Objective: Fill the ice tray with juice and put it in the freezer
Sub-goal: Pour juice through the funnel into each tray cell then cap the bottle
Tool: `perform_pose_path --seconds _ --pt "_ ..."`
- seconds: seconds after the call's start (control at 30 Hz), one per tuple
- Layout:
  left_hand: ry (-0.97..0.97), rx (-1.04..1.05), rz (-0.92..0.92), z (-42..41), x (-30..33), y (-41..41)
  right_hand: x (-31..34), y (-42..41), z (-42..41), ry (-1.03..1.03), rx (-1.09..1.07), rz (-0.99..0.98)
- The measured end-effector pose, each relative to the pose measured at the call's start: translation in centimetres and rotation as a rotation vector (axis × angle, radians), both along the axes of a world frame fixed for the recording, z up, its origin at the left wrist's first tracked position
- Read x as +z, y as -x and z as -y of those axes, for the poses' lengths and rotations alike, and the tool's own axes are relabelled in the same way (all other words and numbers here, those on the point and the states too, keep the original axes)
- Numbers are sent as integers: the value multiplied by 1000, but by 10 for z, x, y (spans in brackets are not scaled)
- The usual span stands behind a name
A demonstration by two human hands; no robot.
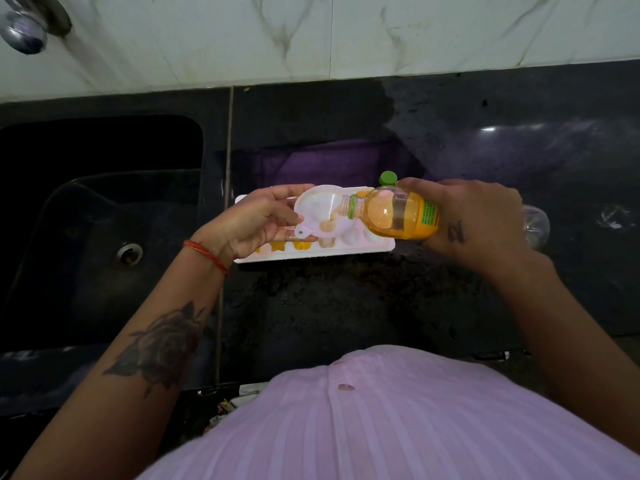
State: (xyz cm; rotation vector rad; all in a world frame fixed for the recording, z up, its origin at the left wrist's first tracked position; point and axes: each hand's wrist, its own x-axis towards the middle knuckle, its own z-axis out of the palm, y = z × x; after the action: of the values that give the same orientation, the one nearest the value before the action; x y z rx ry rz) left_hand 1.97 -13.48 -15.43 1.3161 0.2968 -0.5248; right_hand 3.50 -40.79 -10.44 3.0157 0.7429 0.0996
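White plastic ice tray point(360, 249) lying lengthwise on the dark stone surface point(346, 306), just right of the sink point(104, 202). The left hand point(256, 221) pinches the rim of a translucent funnel point(322, 211) and holds it over the middle of the tray. The right hand point(474, 216) is wrapped round a juice bottle point(398, 213), tipped nearly level with its open neck resting inside the funnel bowl. A little orange juice shows in the funnel, and several compartments along the near row towards the left are already orange, while those on the right of that row look pale and unfilled; the far row is mostly hidden. A green cap point(388, 177) sits on the surface just behind the tray.

Step in hand: filling, judged roughly part-way through. The next move probably calls for checking the flow as the compartment below nears its brim, then shifting the funnel spout to the next pale compartment. Overfilling would risk spills during the later carry to the freezer, which is not in view.
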Motion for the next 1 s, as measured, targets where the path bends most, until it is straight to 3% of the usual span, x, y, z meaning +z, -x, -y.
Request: perform_pose_path --seconds 0.73,1.0 --pt "44 6 -2 7 12 -6 3 -2 4 -71 -48 -41" --pt "31 10 -9 1 10 -3 1 -1 -1 -5 -18 -4"
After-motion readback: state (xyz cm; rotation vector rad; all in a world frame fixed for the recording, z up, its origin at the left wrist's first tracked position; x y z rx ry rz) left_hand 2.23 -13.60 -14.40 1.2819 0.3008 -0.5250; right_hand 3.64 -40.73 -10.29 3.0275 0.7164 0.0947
